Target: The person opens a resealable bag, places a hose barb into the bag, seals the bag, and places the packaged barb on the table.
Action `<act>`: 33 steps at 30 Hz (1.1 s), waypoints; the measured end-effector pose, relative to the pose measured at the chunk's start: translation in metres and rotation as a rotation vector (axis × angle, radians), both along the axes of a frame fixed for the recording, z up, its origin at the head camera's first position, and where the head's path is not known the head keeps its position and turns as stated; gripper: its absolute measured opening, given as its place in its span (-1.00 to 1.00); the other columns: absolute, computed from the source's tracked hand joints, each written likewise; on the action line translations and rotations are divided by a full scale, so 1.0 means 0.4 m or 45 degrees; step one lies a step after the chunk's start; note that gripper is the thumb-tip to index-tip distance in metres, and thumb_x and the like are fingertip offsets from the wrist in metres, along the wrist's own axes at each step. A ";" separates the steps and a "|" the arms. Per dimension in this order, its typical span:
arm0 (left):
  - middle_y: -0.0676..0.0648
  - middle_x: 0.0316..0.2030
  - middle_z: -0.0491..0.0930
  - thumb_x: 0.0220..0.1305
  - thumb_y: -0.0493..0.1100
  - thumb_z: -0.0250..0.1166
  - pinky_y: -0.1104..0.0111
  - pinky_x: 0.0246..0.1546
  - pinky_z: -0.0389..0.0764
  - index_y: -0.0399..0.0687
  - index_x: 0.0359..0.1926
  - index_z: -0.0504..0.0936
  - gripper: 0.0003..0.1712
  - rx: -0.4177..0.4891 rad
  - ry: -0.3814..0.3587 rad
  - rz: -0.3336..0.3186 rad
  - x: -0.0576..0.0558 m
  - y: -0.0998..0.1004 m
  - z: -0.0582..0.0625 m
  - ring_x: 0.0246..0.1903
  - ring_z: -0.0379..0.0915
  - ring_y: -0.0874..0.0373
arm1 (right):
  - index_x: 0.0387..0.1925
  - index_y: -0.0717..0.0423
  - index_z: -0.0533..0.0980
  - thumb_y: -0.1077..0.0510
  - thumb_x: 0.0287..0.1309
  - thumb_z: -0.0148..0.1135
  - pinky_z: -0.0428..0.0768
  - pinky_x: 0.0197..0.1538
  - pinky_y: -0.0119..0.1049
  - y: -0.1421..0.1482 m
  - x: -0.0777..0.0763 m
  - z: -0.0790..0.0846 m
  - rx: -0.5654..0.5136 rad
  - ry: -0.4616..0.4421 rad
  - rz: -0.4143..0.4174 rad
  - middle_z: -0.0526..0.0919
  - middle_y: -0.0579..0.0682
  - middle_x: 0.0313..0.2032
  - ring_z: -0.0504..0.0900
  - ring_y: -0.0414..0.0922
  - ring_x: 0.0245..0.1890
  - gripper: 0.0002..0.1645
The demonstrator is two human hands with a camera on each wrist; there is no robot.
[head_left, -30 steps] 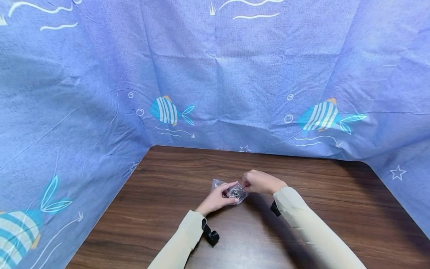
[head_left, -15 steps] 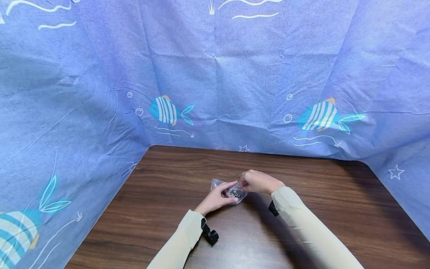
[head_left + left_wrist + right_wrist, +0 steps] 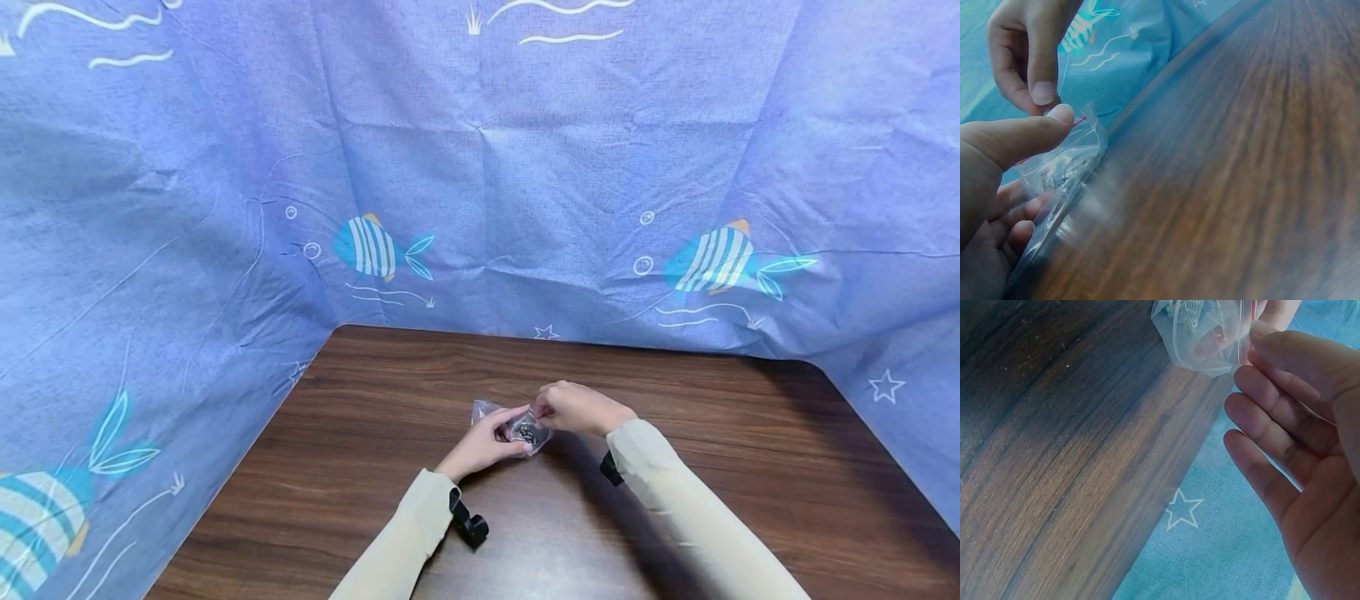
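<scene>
A small clear zip-lock bag with a red line along its mouth holds several small silvery metal pieces. Some look threaded or coiled; their exact kind is unclear. My left hand grips the bag from the left, thumb on one side and fingers on the other. At the bag's mouth my right hand pinches the red-lined edge between thumb and index finger, as the right wrist view shows. In the left wrist view, the right hand's fingertips meet the bag just beyond the left thumb, which partly hides them.
Beneath both hands lies a dark wood-grain table. A blue fabric curtain printed with fish hangs behind the table's far edge and along the sides. A black strap mount sits on the left wrist.
The right hand has slid slightly left along the bag's mouth, closer to the left fingertips. The left hand keeps its hold on the bag and stays in place.
</scene>
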State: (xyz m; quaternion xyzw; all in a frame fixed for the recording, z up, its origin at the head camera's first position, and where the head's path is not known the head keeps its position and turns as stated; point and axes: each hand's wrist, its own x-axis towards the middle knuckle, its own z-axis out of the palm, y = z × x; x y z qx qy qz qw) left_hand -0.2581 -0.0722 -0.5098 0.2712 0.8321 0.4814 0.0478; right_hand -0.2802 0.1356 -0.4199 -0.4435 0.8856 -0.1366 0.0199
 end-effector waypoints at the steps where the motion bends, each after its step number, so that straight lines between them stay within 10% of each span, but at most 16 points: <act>1: -0.06 -0.24 0.54 0.15 -0.05 0.40 0.48 -0.35 0.44 -0.01 0.34 0.39 -0.27 -0.005 -0.002 0.000 -0.001 -0.001 0.000 -0.38 0.37 0.33 | -0.45 0.12 0.63 0.23 0.06 0.36 0.51 -0.34 -0.48 0.001 0.001 0.000 -0.001 0.005 -0.003 0.60 -0.19 -0.46 0.48 -0.37 -0.47 -0.96; 15: -0.13 0.02 0.58 0.45 0.00 0.05 0.26 -0.07 0.50 -0.02 0.34 0.39 -0.50 -0.055 -0.036 0.091 -0.014 0.001 0.026 -0.15 0.49 0.11 | -0.37 -0.03 0.63 0.07 0.19 0.27 0.53 -0.37 -0.31 0.018 0.045 -0.006 -0.032 0.140 -0.325 0.65 -0.21 -0.42 0.53 -0.31 -0.47 -0.91; 23: -0.20 -0.34 0.58 0.51 -0.14 -0.08 0.35 -0.31 0.45 -0.10 0.33 0.39 -0.55 -0.058 -0.123 0.105 -0.023 0.018 0.042 -0.52 0.38 0.20 | -0.58 -0.08 0.47 -0.01 0.22 0.25 0.36 -0.50 -0.35 0.013 0.084 -0.043 -0.156 0.053 -0.541 0.41 -0.25 -0.65 0.35 -0.29 -0.62 -0.72; 28: -0.20 0.14 0.54 0.46 -0.23 -0.03 0.17 0.08 0.48 -0.18 0.26 0.46 -0.58 -0.125 -0.020 0.086 -0.031 0.032 0.050 -0.02 0.53 -0.01 | -0.64 -0.10 0.47 -0.03 0.22 0.24 0.31 -0.56 -0.40 0.013 0.107 -0.073 -0.190 -0.005 -0.554 0.38 -0.29 -0.69 0.30 -0.33 -0.68 -0.67; 33: -0.22 0.14 0.55 0.41 -0.31 0.00 0.08 0.15 0.43 -0.22 0.21 0.51 -0.60 -0.200 0.093 0.036 -0.037 0.040 0.062 0.10 0.48 -0.09 | -0.62 -0.08 0.53 -0.03 0.24 0.22 0.32 -0.55 -0.44 0.012 0.126 -0.094 -0.185 -0.069 -0.488 0.44 -0.31 -0.68 0.29 -0.38 -0.68 -0.68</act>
